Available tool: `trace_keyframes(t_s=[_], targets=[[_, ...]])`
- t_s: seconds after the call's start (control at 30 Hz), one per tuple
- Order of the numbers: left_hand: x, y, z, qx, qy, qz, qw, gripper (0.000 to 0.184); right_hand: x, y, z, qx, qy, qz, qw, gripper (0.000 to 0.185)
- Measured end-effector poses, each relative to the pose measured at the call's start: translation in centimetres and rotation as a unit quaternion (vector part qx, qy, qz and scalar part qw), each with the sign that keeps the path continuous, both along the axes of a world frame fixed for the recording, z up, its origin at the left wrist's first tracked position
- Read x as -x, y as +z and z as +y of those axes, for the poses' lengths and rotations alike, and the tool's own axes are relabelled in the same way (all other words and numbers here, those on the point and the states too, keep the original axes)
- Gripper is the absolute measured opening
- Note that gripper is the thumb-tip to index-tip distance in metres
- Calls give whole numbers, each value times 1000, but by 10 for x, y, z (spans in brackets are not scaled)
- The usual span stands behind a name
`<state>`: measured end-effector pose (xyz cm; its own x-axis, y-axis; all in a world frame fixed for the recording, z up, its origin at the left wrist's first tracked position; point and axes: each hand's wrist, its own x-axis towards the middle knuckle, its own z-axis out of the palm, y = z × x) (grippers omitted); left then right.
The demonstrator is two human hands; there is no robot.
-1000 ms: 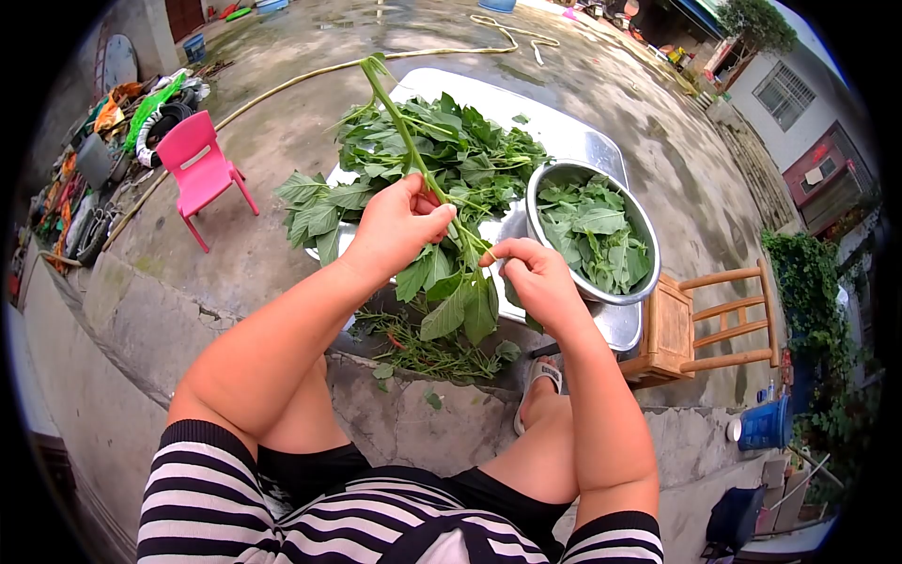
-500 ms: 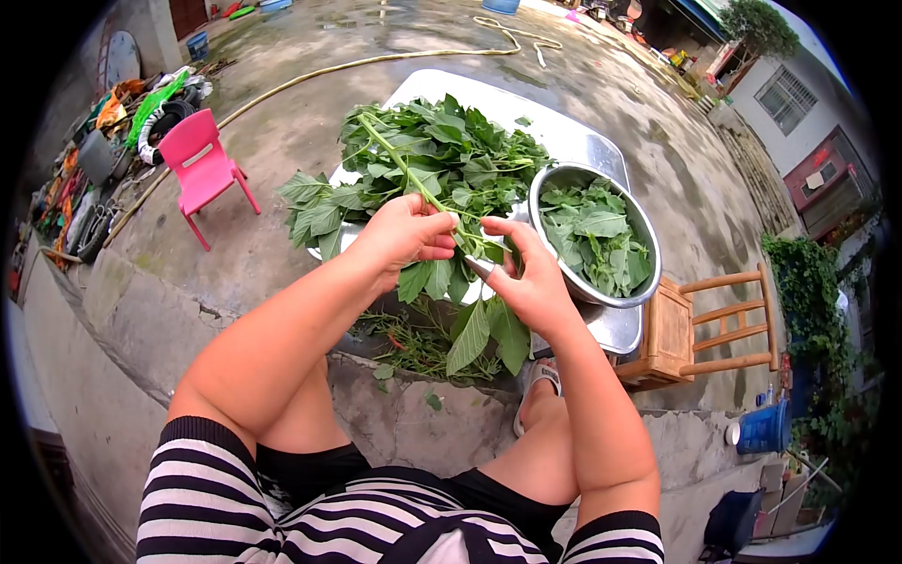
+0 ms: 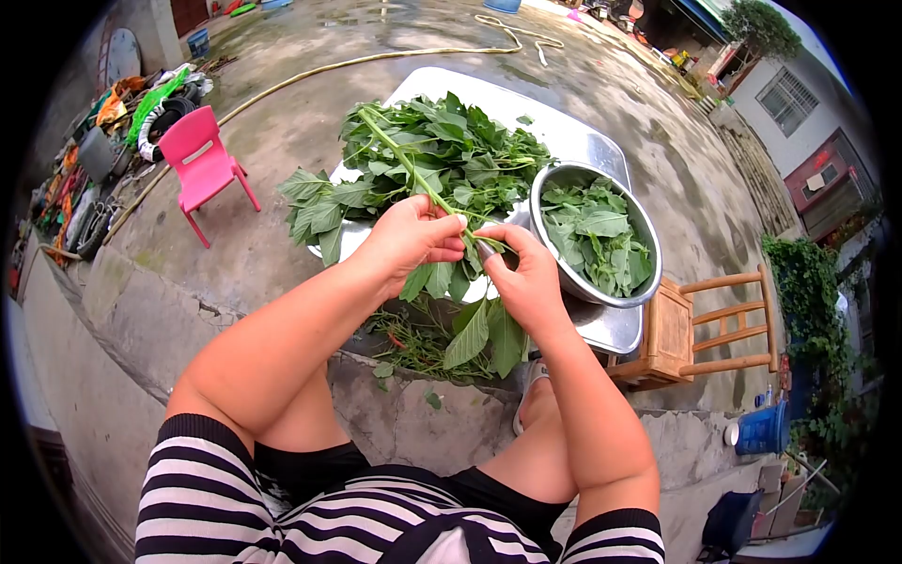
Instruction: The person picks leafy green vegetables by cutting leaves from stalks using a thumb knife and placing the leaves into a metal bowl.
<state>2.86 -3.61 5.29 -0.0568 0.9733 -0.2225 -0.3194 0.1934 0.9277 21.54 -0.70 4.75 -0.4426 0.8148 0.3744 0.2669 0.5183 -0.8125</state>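
Pinched in my left hand [image 3: 421, 240] is a thick green stem [image 3: 399, 158], slanting up and left over a pile of leafy greens [image 3: 451, 141] on the shiny metal table [image 3: 564, 132]. My right hand [image 3: 521, 277] closes on the stem's lower part close beside the left fingers, with a dark, metallic-looking cover on the thumb. Large leaves [image 3: 470, 336] hang below it. To the right, a steel bowl [image 3: 658, 273] holds plucked leaves [image 3: 601, 226]. Under the table's near edge lies a heap of thin stems [image 3: 413, 346].
A wooden chair [image 3: 669, 331] stands right of the table, a pink chair [image 3: 205, 169] to the left. A yellowish hose [image 3: 357, 62] crosses the concrete yard. A blue bucket [image 3: 763, 429] is at the lower right, and piled clutter [image 3: 103, 141] at the far left.
The stem has tilted down toward the pile. Its leafy lower end has moved slightly right, and my right hand has closed on the stem near my left hand.
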Motion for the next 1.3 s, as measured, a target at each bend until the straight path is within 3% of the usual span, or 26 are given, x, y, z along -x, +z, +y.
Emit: trace_keyframes(t_s=[0.47,0.57,0.63,0.7,0.77,0.83,0.9,1.0,1.13,1.2,1.23,1.3], targets=[[-6,1,0,-36,6,4,999,25,5,-7,5,-3,-76,22,997,20],[-8,4,-2,-42,5,7,999,25,-7,-16,28,16,-171,-13,985,18],[-6,4,-3,-44,9,0,999,24,-23,-11,46,-34,-199,-28,979,19],[-2,7,-2,-37,14,-1,999,24,-47,-8,65,-195,-239,-61,949,24],[1,6,-1,-28,16,-2,999,23,-74,-10,85,-263,-300,-116,910,34],[5,3,1,-22,29,-12,999,22,-100,-23,100,-275,-369,-186,868,47],[7,5,0,-19,28,-6,999,21,-118,-36,104,-280,-420,-251,826,38],[10,4,2,-15,36,1,999,20,-130,-30,105,-216,-410,-243,852,25],[13,3,2,-15,36,15,999,21,-119,-13,94,-233,-410,-208,857,15],[14,4,3,-16,41,2,999,21,-103,0,81,-112,-310,-92,940,17],[14,4,3,-17,43,2,999,21,-93,6,72,-113,-308,-92,940,17],[15,4,4,-23,51,7,998,21,-71,15,49,55,-96,103,989,17]])
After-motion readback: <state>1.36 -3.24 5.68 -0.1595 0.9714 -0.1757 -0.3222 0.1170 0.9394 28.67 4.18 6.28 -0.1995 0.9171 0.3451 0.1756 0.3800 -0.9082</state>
